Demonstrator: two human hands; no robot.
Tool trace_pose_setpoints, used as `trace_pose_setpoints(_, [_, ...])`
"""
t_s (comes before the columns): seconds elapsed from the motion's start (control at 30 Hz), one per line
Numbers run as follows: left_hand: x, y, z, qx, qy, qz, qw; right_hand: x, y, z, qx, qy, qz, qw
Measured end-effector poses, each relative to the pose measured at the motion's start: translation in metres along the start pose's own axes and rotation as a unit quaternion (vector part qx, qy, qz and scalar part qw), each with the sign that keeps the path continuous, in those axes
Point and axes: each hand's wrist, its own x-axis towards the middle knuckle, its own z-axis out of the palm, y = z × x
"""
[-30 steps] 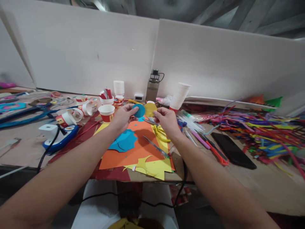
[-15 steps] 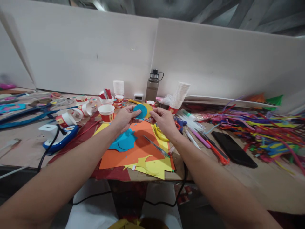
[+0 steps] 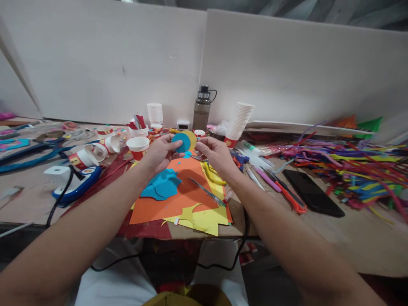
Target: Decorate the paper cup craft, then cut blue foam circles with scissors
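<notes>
Between thumb and fingers, my left hand pinches a blue paper disc. A yellow paper disc overlaps behind it, its right edge close to the fingertips of my right hand. The fingers of my right hand are closed together; whether they grip the yellow disc cannot be made out. Below both hands, blue paper scraps and a pen lie on orange paper. Yellow cut paper is at the table's front edge.
A white-and-red cup stands left of my hands, a bottle behind them, and a cup stack behind right. Cutters, a black phone and colourful pipe cleaners lie on the right. A blue-and-white device sits left.
Both hands have shifted slightly left in view with the discs, and the right fingertips are a little farther from the blue disc. The whole view has shifted slightly.
</notes>
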Motion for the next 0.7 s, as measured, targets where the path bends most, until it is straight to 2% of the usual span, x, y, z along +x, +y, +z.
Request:
trace_pose_setpoints(0.07, [-0.001,-0.004,0.001,0.003,-0.007,0.001,1.000,-0.001,0.002,0.001,-0.032,-0.007,-0.016,0.999])
trace_pose_setpoints(0.17, [-0.001,-0.009,0.001,0.009,-0.028,0.005,1.000,-0.003,0.004,0.001,-0.068,0.015,-0.026,0.997])
trace_pose_setpoints(0.37, [-0.003,-0.011,0.003,0.030,-0.052,-0.004,0.998,-0.002,0.006,0.001,-0.082,0.016,-0.024,0.996])
trace_pose_setpoints(0.47, [-0.002,-0.010,0.003,0.011,-0.035,0.004,0.999,0.001,0.003,-0.007,-0.083,0.000,-0.019,0.996])
trace_pose_setpoints(0.53, [-0.001,-0.008,0.003,-0.009,-0.012,0.006,1.000,0.002,0.000,-0.018,-0.144,-0.002,-0.017,0.989])
trace_pose_setpoints(0.6, [0.000,-0.007,0.002,-0.023,0.009,0.002,1.000,0.001,-0.002,-0.031,-0.297,-0.009,-0.021,0.955])
trace_pose_setpoints(0.7, [0.001,-0.006,0.001,-0.028,0.032,-0.015,0.999,-0.004,0.001,-0.046,-0.528,-0.064,0.011,0.847])
